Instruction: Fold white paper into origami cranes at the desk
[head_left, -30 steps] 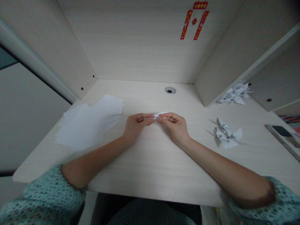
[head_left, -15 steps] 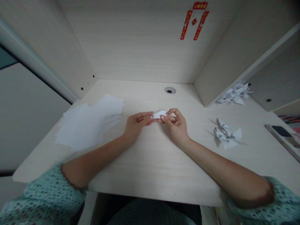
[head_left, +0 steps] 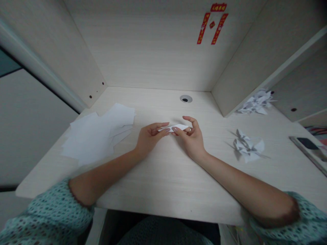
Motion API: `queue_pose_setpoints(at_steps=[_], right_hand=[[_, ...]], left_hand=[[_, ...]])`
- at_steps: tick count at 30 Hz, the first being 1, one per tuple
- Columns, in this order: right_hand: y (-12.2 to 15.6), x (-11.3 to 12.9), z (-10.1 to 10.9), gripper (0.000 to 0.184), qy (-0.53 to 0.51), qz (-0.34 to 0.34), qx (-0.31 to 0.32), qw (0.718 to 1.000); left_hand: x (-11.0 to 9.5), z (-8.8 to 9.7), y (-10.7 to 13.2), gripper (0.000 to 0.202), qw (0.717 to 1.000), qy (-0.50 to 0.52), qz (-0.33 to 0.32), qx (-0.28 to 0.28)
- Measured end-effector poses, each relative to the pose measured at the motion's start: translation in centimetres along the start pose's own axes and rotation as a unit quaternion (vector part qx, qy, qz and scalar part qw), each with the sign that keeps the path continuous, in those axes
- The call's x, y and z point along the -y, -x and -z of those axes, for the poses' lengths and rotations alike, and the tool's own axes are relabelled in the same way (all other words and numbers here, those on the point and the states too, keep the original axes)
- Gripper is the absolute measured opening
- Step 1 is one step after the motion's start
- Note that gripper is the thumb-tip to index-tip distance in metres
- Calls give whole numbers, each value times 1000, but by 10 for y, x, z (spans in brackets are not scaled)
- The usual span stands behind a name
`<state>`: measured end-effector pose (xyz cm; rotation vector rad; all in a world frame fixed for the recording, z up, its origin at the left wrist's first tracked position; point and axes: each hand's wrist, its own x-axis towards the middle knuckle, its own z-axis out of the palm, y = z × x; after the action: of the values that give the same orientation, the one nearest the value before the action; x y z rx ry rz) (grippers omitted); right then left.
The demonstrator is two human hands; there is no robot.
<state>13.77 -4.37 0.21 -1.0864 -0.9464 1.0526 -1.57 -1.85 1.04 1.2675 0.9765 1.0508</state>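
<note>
And here we are, 2 bare hands meeting over the middle of the pale desk (head_left: 158,183), with a small white folded paper (head_left: 181,127) held between them, long and narrow, lying crosswise just above the surface! The left hand (head_left: 152,136) has its end pinched: thumb tip on the near side, index finger stretched along the far side, hardly any gap beyond the paper itself. Over to the right hand (head_left: 190,136), and look at that, thumb flat against the paper's face, other fingers tucked in behind it, while the index finger lifts clear in an open curve, touching nothing! There's a ring (head_left: 189,129) on that hand too, glinting beside the paper's right end. The 2 thumb tips sit close together, just apart

Out on the left flank, a spread of white sheets (head_left: 94,136) lies flat and overlapping, near the left forearm. Across on the right, a little cluster of folded pieces (head_left: 249,146) rests on the desktop, pointed bits sticking out, and further back a bigger pile of folded pieces (head_left: 258,102) sits by the upright partition (head_left: 242,61). At the far right, a flat silvery object (head_left: 309,148) with a dark panel, and high on the back board, red stickers (head_left: 202,29) with yellow markings
</note>
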Motion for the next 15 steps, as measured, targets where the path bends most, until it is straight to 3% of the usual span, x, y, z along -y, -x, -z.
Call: queue_pose_setpoints(at_steps=[4,9,15], right_hand=[[-2,0,4,52,42,53,26,997],[-1,3,9,39,138,130,37,981],[-2,2,10,37,143,127,42,981]], left_hand=[[2,1,1,36,998,-48,-3,44],[4,6,1,32,987,-152,-18,42],[0,6,2,35,980,-188,-51,49]])
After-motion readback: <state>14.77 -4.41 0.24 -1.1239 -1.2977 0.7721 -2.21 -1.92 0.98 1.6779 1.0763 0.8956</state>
